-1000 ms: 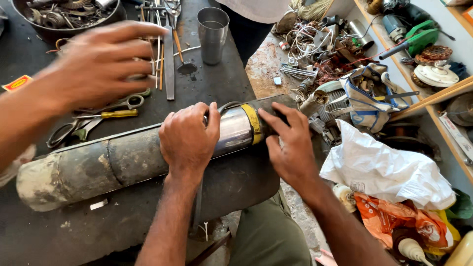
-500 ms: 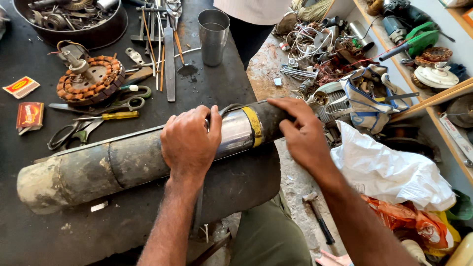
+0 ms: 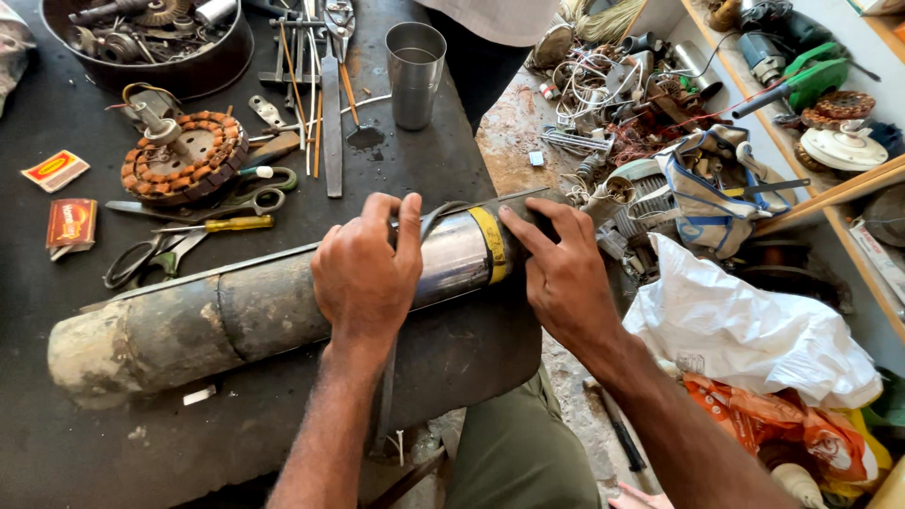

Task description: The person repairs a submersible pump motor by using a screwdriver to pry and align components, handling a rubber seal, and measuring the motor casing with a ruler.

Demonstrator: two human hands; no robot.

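A long metal cylinder (image 3: 236, 311) lies across the dark workbench (image 3: 236, 443), dirty and corroded at its left end, shiny steel with a yellow band (image 3: 491, 244) near its right end. My left hand (image 3: 368, 273) rests over the middle of the cylinder, fingers draped across the shiny part. My right hand (image 3: 566, 273) presses on the dark right end, just past the yellow band, at the bench's edge. A thin metal strip (image 3: 217, 273) runs along the cylinder's top.
Scissors (image 3: 156, 256), a yellow-handled screwdriver (image 3: 222, 224), a copper-wound stator (image 3: 184, 155), a steel cup (image 3: 416, 73) and a bowl of parts (image 3: 151, 42) lie behind the cylinder. Another person stands at the far side. Wires, bags and tools crowd the floor at right.
Another person's arm that reached over the bench at left has gone, uncovering the stator. My right hand slid further onto the cylinder's right end; my left hand stayed.
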